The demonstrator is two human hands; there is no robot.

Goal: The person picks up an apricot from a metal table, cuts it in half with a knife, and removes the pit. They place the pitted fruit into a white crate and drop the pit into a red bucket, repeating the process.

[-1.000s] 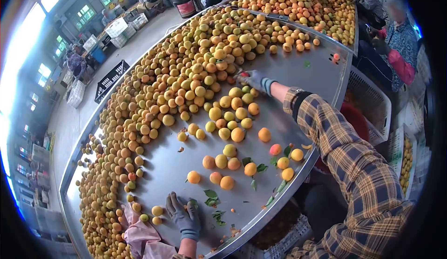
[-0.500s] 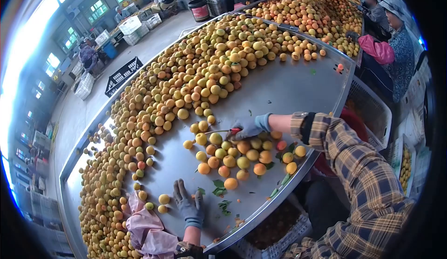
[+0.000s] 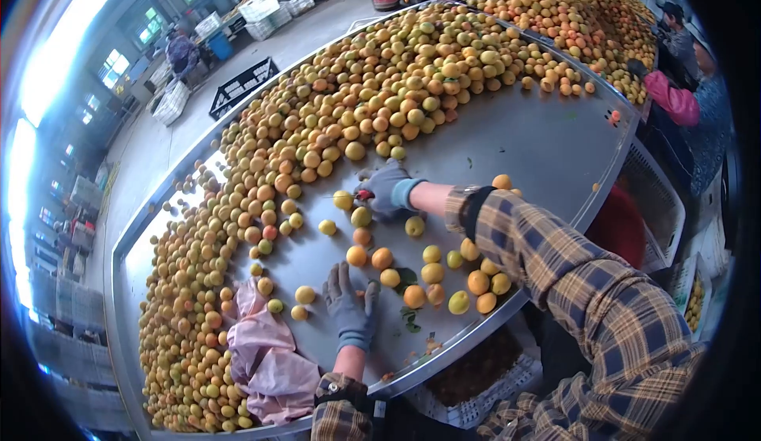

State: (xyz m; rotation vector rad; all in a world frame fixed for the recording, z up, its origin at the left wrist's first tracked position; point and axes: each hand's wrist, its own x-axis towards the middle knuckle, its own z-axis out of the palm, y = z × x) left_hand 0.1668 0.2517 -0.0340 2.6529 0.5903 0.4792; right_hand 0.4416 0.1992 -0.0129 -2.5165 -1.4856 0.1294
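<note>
My gloved right hand [image 3: 390, 190] is closed around a small red-handled tool [image 3: 365, 194] with a thin metal end, just above the metal tabletop. Right at the tool's tip sits a yellow apricot [image 3: 342, 200], and a greener apricot [image 3: 361, 217] lies just below the hand. My left hand [image 3: 350, 314], also in a grey glove, rests on the tabletop with fingers stretched out and nothing held. Left of its fingers are two loose apricots [image 3: 305, 294]. Between my hands and the near edge, more apricots [image 3: 432, 273] lie scattered among green leaves [image 3: 410, 318].
A long heap of apricots [image 3: 333, 128] lines the table's far and left sides. Pink cloth [image 3: 265, 362] lies by my left forearm. Crates [image 3: 468, 393] stand below the near rim [image 3: 476, 344]. A person in blue [image 3: 713, 124] sits at the right.
My right hand has swept left with the red-handled tool. The clustered apricots have spread apart and several have shifted toward the near edge. My left hand stays flat while the view has turned slightly.
</note>
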